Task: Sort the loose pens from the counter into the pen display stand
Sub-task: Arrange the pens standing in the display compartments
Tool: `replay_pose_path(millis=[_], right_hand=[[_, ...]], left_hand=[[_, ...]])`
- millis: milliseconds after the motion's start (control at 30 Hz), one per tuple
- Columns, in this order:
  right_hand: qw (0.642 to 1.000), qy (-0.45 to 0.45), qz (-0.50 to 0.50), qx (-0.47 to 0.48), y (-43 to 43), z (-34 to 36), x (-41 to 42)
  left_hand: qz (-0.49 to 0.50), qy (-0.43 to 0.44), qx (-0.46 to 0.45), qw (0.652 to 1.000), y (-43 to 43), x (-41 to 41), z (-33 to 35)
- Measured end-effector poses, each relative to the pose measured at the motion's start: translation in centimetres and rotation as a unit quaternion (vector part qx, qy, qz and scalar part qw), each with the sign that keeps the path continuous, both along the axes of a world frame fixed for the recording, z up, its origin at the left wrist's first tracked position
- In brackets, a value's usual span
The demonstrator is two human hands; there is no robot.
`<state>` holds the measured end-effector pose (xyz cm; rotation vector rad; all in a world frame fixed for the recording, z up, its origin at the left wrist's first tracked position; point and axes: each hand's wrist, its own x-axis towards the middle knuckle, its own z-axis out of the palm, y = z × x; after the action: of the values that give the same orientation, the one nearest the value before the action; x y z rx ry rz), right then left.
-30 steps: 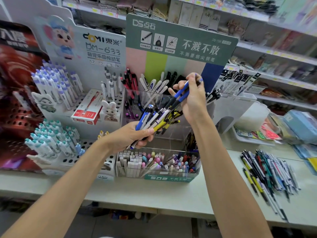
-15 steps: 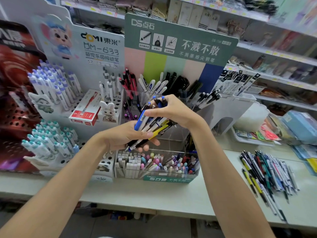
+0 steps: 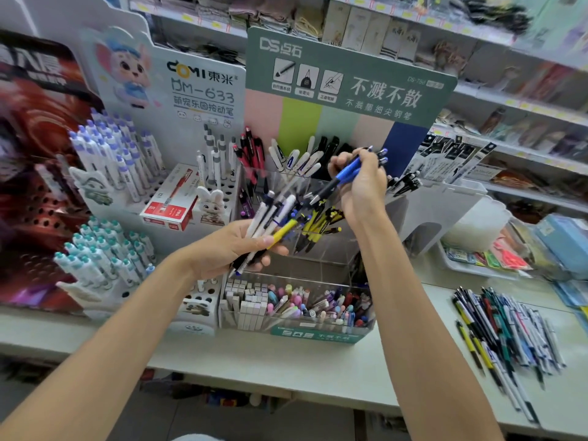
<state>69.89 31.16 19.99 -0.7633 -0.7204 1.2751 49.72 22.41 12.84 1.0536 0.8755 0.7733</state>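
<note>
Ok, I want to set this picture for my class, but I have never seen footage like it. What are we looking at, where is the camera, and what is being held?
There is no machine here. These are a person's two bare arms, filmed by one wide-angle camera worn on the head and looking forward and down. The left hand grips a mixed bunch of pens: white, yellow and dark. The right hand, raised above the clear display stand, pinches blue pens. On the counter, to the right, lies a loose pile of pens not yet sorted.
</note>
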Motion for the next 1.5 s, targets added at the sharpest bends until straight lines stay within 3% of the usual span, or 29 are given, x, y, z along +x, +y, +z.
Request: replay_pose_path(millis=[67,167,333,567,667,733,800,933,967,1100,1233,1400,1500], right_hand=[[1.0,0.012,0.009,0.014,-0.2,-0.2,0.3],[0.999,-0.034,0.04,0.014,-1.0,-1.5,-0.7],[0.993,-0.116,-0.01,0.033,-1.3,-4.0,-3.4],[0.951,-0.284,-0.066,0.103,-1.9,-6.6,-5.2],[0.903,-0.417,-0.032,0.102,-2.7,-9.2,-5.2],[0.851,-0.504,-0.066,0.132,-2.9,-10.4,-5.1],[0.802,-0.563,-0.118,0.16,-2.6,-10.8,-4.7],[0.73,-0.661,-0.094,0.146,-1.7,-11.2,-4.8],[0.718,-0.675,-0.092,0.144,-1.5,-11.4,-4.9],[0.76,-0.629,-0.066,0.148,-1.9,-11.0,-4.4],[0.734,-0.634,-0.126,0.208,-2.5,-10.9,-3.9],[0.751,-0.612,-0.145,0.202,-2.1,-10.3,-4.7],[0.688,-0.674,-0.153,0.22,-1.8,-11.1,-4.6]], left_hand=[[0.097,-0.055,-0.012,0.994,0.2,-0.5,-0.7],[0.22,-0.069,0.013,0.973,0.8,-1.0,-1.7],[0.261,-0.09,0.019,0.961,1.0,-0.6,-1.7],[0.275,-0.061,0.013,0.959,0.3,-0.5,-2.2],[0.267,-0.057,0.015,0.962,0.0,-0.5,-2.8],[0.264,-0.054,0.012,0.963,-0.2,-0.5,-3.0],[0.259,-0.051,0.011,0.965,-0.3,-0.4,-3.0],[0.251,-0.057,0.023,0.966,-0.2,-0.5,-2.9],[0.252,-0.06,0.024,0.966,-0.1,-0.5,-2.9],[0.249,-0.064,0.034,0.966,-0.2,-0.6,-2.8],[0.242,-0.072,0.027,0.967,-0.1,-0.9,-2.8],[0.234,-0.074,0.031,0.969,0.3,-1.0,-2.9],[0.23,-0.076,0.027,0.97,0.6,-1.1,-2.8]])
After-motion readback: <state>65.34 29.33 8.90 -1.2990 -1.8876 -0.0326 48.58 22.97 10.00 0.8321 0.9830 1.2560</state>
